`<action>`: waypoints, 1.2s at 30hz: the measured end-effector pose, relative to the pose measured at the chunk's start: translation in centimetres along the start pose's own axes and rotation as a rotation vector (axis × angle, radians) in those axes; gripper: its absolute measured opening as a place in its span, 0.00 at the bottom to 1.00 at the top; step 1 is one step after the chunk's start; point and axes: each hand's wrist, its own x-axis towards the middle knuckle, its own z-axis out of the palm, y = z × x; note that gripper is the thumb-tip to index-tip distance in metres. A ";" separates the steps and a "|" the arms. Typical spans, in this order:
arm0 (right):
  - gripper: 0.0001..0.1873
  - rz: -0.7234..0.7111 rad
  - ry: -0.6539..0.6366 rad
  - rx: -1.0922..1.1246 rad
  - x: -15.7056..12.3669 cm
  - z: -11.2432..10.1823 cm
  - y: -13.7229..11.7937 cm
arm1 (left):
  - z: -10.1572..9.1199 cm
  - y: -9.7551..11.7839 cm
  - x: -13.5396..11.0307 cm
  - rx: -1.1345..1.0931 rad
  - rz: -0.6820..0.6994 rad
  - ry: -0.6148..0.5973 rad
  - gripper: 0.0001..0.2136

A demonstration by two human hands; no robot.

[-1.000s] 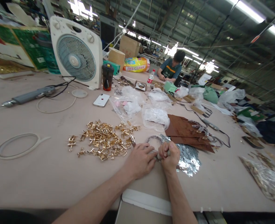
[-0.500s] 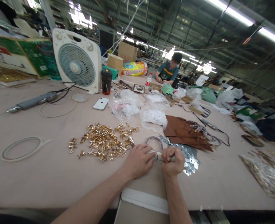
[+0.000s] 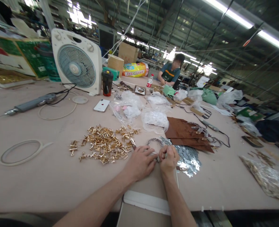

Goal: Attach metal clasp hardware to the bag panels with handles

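My left hand [image 3: 140, 162] lies flat with its fingers stretched out over a beige board [image 3: 150, 186]. Beside its fingertips pokes out a brown strap end with a gold clasp [image 3: 133, 144]. My right hand [image 3: 169, 158] is closed in a fist against the left fingers, around a pale-handled tool that is now mostly hidden. Beyond both hands curves a patterned, cord-like loop [image 3: 155, 140]; its ends are covered by the hands. Many gold clasps [image 3: 103, 142] are heaped to the left. On the right, flat silvery metal plates [image 3: 189, 159] are spread out.
Brown leather pieces [image 3: 182, 132] lie beyond the plates. Plastic bags [image 3: 155, 119], a phone [image 3: 101, 105], a dark tumbler [image 3: 107, 83] and a fan [image 3: 78, 63] stand farther back. A grey rotary tool [image 3: 32, 103] rests at left. Another person [image 3: 170, 72] sits across the table.
My right fist has shifted left towards my left hand and turned, covering the pale handle that showed before. A brown strap piece now shows right of it. My left hand stays put.
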 end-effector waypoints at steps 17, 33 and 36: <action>0.20 0.076 -0.031 0.089 1.1 -0.1 -1.5 | -0.3 0.2 -0.2 0.021 0.006 0.001 0.11; 0.19 0.095 0.035 0.138 1.8 0.7 -0.8 | -0.3 0.0 -0.2 -0.031 -0.036 -0.019 0.18; 0.19 0.163 0.006 0.129 2.3 1.0 -0.2 | -0.5 0.0 -0.2 -0.045 -0.050 -0.025 0.17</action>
